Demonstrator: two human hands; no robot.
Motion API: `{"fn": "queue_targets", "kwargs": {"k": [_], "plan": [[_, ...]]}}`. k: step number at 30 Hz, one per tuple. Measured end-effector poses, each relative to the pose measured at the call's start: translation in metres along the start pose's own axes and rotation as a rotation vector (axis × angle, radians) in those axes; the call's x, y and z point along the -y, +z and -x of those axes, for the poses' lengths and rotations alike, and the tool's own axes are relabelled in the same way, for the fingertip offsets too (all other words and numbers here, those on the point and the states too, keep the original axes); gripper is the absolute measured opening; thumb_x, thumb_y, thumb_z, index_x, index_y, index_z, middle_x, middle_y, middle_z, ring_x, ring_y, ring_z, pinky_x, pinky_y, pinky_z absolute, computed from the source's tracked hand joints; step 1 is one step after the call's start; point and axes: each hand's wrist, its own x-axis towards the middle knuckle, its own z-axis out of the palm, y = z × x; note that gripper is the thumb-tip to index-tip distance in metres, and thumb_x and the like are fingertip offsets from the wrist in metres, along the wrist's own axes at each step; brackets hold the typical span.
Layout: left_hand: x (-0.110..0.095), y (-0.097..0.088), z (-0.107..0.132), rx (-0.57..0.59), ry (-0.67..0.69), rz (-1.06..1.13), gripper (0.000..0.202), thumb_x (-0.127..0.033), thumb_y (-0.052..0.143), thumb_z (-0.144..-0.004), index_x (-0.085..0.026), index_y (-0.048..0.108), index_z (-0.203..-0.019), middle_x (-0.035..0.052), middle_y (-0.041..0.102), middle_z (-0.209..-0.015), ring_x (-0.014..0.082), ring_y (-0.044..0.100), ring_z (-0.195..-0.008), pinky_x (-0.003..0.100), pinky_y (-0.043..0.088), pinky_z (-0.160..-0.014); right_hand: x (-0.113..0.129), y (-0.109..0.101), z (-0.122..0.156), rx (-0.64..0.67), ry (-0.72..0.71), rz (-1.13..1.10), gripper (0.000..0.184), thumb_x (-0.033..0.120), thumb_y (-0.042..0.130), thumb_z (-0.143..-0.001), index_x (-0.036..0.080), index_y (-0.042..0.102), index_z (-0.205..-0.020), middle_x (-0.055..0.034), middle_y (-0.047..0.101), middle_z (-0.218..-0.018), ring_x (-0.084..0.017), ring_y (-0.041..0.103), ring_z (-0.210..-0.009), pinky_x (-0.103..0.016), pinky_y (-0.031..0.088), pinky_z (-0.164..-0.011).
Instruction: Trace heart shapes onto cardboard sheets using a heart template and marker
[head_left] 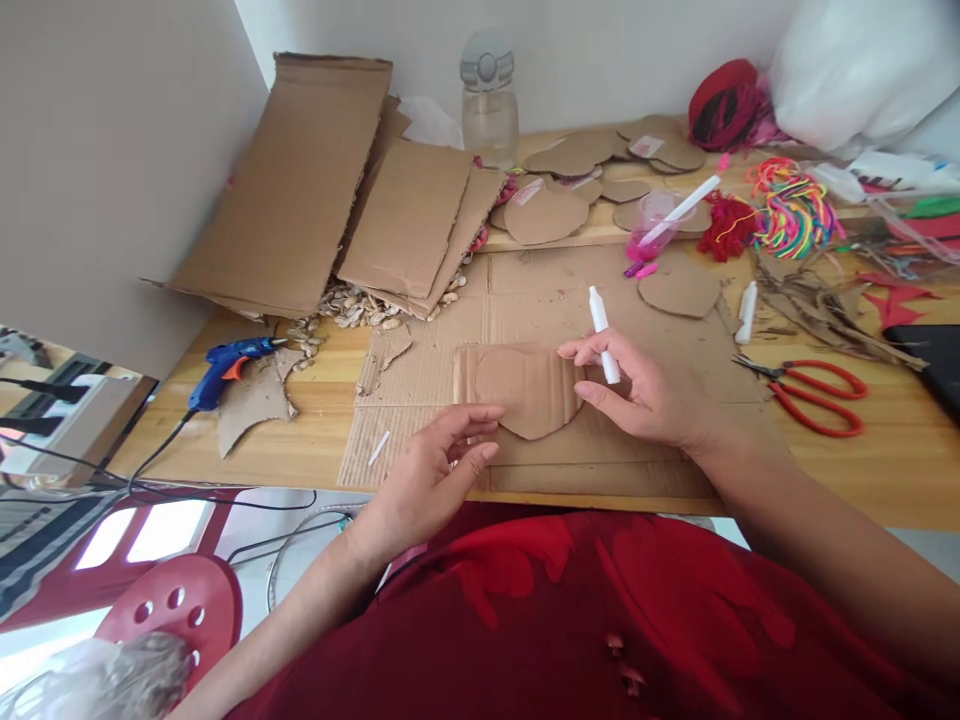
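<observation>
Head view: white wall (615, 60) backs cardboard-lined table (307, 460) bearing cutout (525, 395).

Marker (598, 311) smooth plastic; cutout (529, 390) matt cardboard; tabletop (892, 470) smooth wood.

Soft, fairly bright light's falling on table (892, 465), white patches (171, 530) btm L are glaring, pic edges are stretching, plastic bag (112, 680) is blurring w/ low detail
</observation>
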Motion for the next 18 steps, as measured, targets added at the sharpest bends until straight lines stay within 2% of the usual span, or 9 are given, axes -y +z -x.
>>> {"fn": "queue_targets", "kwargs": {"k": [3, 6, 9, 12, 15, 18], "plan": [[0.002, -0.002, 0.002, -0.026, 0.058, -0.106, 0.029, -0.029, 0.06, -0.101, -0.027, 0.068, -0.128, 0.007, 0.072, -0.129, 0.0211, 0.069, -0.122, 0.039, 0.062, -0.102, -0.002, 0.001, 0.0, -0.033, -0.006, -0.038, 0.022, 0.029, 0.064, -0.096, 0.031, 0.052, -0.113, -0.0063, 0.067, -0.136, -0.029, 0.064, -0.128, -0.055, 0.051, -0.11], [0.006, -0.006, 0.0, -0.105, 0.118, -0.185, 0.025, -0.027, 0.06, -0.102, -0.029, 0.071, -0.123, 0.0053, 0.072, -0.127, 0.0194, 0.069, -0.118, 0.036, 0.062, -0.098, -0.003, 0.001, -0.001, -0.088, -0.001, 0.03, 0.022, 0.03, 0.066, -0.094, 0.03, 0.052, -0.112, -0.0067, 0.069, -0.129, -0.03, 0.067, -0.12, -0.053, 0.054, -0.103], [0.011, -0.01, -0.002, -0.173, 0.166, -0.203, 0.029, -0.027, 0.06, -0.102, -0.027, 0.069, -0.129, 0.0061, 0.067, -0.132, 0.0174, 0.069, -0.115, 0.034, 0.063, -0.097, -0.001, -0.001, -0.001, -0.131, 0.011, 0.143, 0.028, 0.033, 0.071, -0.091, 0.03, 0.053, -0.113, -0.0066, 0.072, -0.123, -0.031, 0.07, -0.113, -0.052, 0.056, -0.094], [0.014, -0.014, -0.005, -0.192, 0.216, -0.287, 0.034, -0.027, 0.06, -0.102, -0.026, 0.065, -0.135, 0.0077, 0.064, -0.137, 0.0189, 0.067, -0.12, 0.036, 0.063, -0.1, 0.002, -0.001, -0.002, -0.169, 0.042, 0.155, 0.03, 0.035, 0.073, -0.09, 0.03, 0.055, -0.113, -0.0067, 0.073, -0.121, -0.032, 0.07, -0.113, -0.052, 0.057, -0.093], [0.012, -0.014, -0.011, -0.155, 0.336, -0.477, 0.039, -0.026, 0.061, -0.101, -0.027, 0.061, -0.14, 0.0086, 0.063, -0.142, 0.0233, 0.062, -0.131, 0.044, 0.058, -0.11, 0.001, -0.002, -0.004, -0.354, 0.094, 0.076, 0.024, 0.038, 0.071, -0.092, 0.03, 0.056, -0.108, -0.0072, 0.075, -0.114, -0.03, 0.074, -0.102, -0.051, 0.059, -0.09], [0.011, -0.009, -0.024, -0.047, 0.477, -0.623, 0.044, -0.026, 0.066, -0.099, -0.025, 0.059, -0.142, 0.0107, 0.06, -0.147, 0.0286, 0.052, -0.143, 0.053, 0.05, -0.119, -0.004, -0.006, -0.008, -0.595, 0.13, -0.03, 0.02, 0.047, 0.065, -0.096, 0.031, 0.054, -0.102, -0.0068, 0.075, -0.105, -0.026, 0.075, -0.085, -0.049, 0.06, -0.082]]}}
